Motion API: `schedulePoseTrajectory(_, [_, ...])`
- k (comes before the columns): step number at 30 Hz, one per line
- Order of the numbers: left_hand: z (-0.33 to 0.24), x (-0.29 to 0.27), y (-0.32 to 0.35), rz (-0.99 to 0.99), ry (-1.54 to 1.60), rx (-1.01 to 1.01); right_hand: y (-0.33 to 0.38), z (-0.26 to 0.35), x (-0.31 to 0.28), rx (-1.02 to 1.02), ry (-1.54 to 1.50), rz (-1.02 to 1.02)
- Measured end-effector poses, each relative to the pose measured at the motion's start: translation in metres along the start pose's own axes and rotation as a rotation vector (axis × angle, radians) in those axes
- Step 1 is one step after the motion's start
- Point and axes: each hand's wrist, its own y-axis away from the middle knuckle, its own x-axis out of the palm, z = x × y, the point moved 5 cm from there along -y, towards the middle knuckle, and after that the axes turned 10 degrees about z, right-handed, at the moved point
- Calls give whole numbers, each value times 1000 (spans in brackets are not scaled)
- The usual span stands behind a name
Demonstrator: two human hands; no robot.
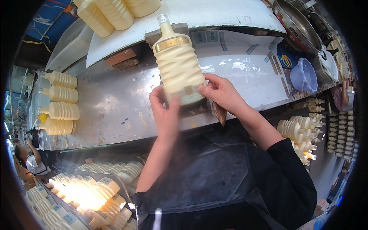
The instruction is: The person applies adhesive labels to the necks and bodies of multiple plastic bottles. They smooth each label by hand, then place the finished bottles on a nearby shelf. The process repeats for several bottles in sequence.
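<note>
A cream, wavy-sided bottle [178, 57] with a clear neck lies tilted back against a dark block [153, 36] on the bench. It has a gold band [172, 43] near its shoulder and a label strip [188, 90] low on its front. My right hand [222, 92] grips the lower right edge, its thumb pressed at the strip's right end. At the lower left edge, my left hand [165, 111] closes around the bottle, the thumb over the strip and blurred by motion. Below my right palm is a brown pointed thing [219, 114]; whether I hold it is unclear.
Several cream bottles [61, 94] lie at the bench's left end. More stand on a white raised board [214, 13]. A lilac bucket [303, 76] and yellow-handled scissors [285, 61] are at right. Bottle racks [115, 168] fill the lower left. Another person [36, 163] is far left.
</note>
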Motion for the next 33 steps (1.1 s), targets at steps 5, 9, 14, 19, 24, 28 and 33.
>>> schedulePoseTrajectory(5, [-4,1,0,-10,62,3,-3,-2,0,-84,-22,-72])
schedulePoseTrajectory(9, [-2,-4,-1,38,128,53,3,11,-1,-82,-185,-9])
schedulePoseTrajectory(14, [-3,-2,0,20,100,55,-1,-6,0,-134,-102,-21])
schedulePoseTrajectory(19, [-1,-4,0,4,88,46,-1,-5,1,-76,-39,18])
schedulePoseTrajectory(24, [-4,-1,0,-1,129,41,2,-1,1,-38,-4,31])
schedulePoseTrajectory(28, [-3,-1,0,2,133,47,1,-2,2,-47,-28,17])
schedulePoseTrajectory(33, [-1,-3,0,-2,130,46,3,2,2,-74,-47,-54])
